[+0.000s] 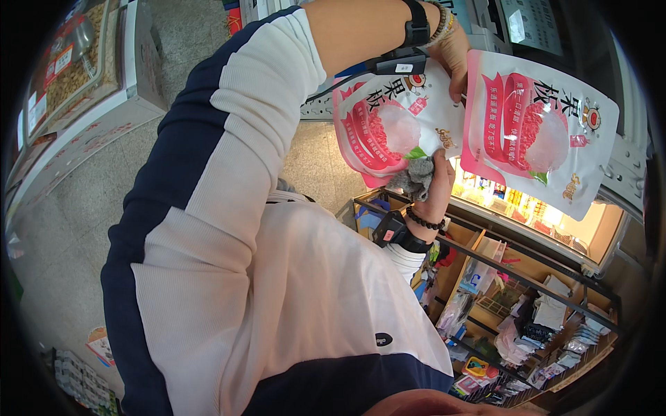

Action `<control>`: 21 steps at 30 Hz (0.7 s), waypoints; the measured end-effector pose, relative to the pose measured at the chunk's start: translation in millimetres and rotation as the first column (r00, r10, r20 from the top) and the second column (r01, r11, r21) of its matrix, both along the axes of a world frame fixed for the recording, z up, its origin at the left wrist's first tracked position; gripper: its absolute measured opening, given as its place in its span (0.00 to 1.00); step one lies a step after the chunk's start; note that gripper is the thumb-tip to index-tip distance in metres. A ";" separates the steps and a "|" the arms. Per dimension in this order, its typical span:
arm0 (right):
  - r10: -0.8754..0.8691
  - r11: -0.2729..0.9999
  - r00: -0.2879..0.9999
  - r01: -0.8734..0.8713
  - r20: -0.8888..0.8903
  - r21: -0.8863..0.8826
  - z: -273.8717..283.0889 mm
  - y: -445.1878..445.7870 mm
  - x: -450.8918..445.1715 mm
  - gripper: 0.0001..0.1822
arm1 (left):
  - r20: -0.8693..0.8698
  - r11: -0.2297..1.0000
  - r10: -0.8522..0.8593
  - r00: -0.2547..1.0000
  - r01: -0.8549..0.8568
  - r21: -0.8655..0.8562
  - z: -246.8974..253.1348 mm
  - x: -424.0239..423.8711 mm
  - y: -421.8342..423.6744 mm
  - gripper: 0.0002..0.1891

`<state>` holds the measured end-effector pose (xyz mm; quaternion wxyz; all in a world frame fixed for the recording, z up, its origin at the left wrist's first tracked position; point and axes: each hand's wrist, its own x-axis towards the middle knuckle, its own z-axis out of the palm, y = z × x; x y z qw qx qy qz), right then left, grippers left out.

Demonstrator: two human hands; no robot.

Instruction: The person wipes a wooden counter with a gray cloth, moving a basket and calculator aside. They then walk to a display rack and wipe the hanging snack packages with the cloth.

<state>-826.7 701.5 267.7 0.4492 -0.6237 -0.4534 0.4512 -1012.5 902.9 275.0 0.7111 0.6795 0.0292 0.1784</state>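
Two white and pink snack pouches are up in front of me. My left hand (pixel 453 60) grips the right pouch (pixel 543 125) at its left edge, its thumb by the gap between the pouches and its other fingers partly hidden. The left pouch (pixel 398 122) overlaps the space beneath my left wrist. At its lower edge, my right hand (pixel 439 179) pinches it, with a crumpled grey cloth (pixel 413 179) held against it. A black device with a cable is strapped to each wrist.
A lit display case (pixel 536 208) glows behind the pouches. Below it, an open shelf rack (pixel 520 270) holds bags and cloths. A bin of nuts (pixel 78 78) stands at the upper left. Metal equipment (pixel 484 41) is by my left hand. Packs (pixel 83 379) lie at the lower left.
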 end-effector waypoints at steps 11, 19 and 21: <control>0.003 1.000 0.992 -0.007 -0.130 -0.030 8.9 -0.1 -20.3 0.11 | 0.244 0.989 -0.124 0.962 0.100 0.109 2.0 -3.2 -3.9 0.18; 0.073 0.994 0.993 -0.080 -0.097 -0.071 5.3 1.7 -4.6 0.12 | 0.170 0.997 0.044 0.984 -0.033 -0.067 10.9 -10.1 -16.5 0.17; 0.089 0.996 0.994 -0.088 -0.065 0.008 0.0 1.9 0.3 0.12 | 0.085 0.987 0.109 0.990 -0.118 0.106 11.9 -13.3 -13.3 0.16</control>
